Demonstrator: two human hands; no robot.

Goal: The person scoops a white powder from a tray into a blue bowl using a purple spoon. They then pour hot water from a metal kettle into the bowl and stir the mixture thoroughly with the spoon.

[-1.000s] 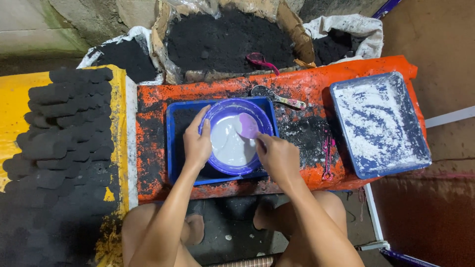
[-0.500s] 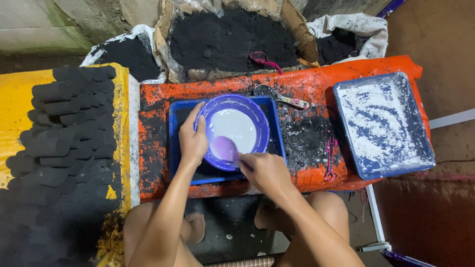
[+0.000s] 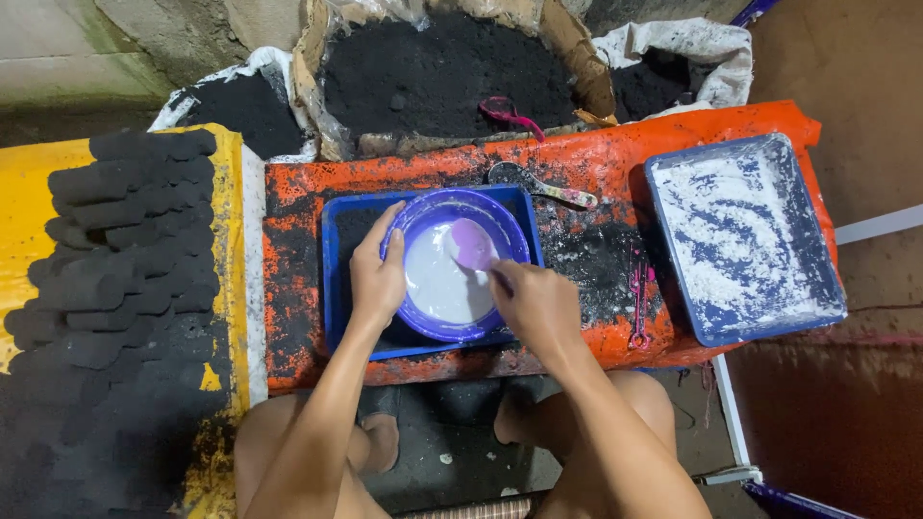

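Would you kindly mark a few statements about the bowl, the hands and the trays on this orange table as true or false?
1. The left hand grips the rim of the purple bowl. True.
2. The right hand holds a purple spoon over white liquid in the bowl. True.
3. The bowl stands directly on the orange table. False: it sits inside a blue tray.
4. The blue tray at the right holds black powder. False: it holds white powder.
5. Dark moulded pieces lie stacked on the yellow surface at the left. True.
6. The spoon beyond the bowl is in a hand. False: it lies alone on the table.
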